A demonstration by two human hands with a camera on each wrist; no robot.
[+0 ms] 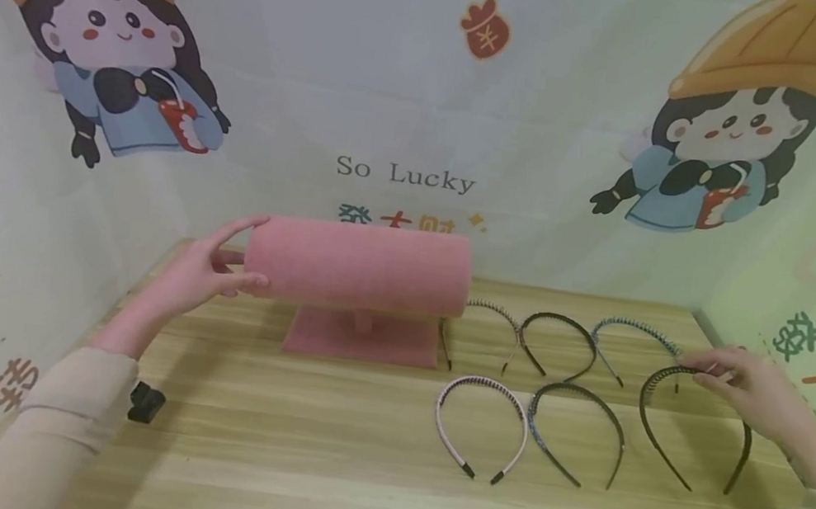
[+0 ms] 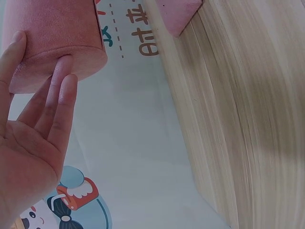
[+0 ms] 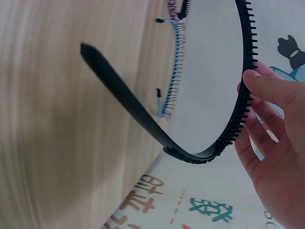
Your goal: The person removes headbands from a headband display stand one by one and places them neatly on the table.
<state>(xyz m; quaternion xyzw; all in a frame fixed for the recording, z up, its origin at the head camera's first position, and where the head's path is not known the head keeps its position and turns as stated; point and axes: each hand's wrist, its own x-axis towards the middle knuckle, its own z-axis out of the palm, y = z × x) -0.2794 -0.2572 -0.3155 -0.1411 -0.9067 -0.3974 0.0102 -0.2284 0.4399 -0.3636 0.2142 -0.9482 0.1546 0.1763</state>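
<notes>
A pink padded display stand (image 1: 358, 266) has a horizontal roll on a post above a flat base (image 1: 361, 341). My left hand (image 1: 205, 270) holds the roll's left end, index finger on top and thumb at the lower front. In the left wrist view, other fingertips touch the round end face. At the right, my right hand (image 1: 752, 390) pinches the top of a black toothed headband (image 3: 128, 102) between thumb and fingers. Its two ends point down and forward. The right wrist view shows its teeth facing outward, beside the thumb.
Several headbands lie right of the stand: a pale pink one (image 1: 438, 424) and a dark one (image 1: 580, 389) in front; a black one (image 1: 558, 318), a blue one (image 1: 639, 324) and a brownish one (image 1: 494, 306) behind. Black clips (image 1: 146, 402) sit at the table's sides. Printed cloth surrounds the table.
</notes>
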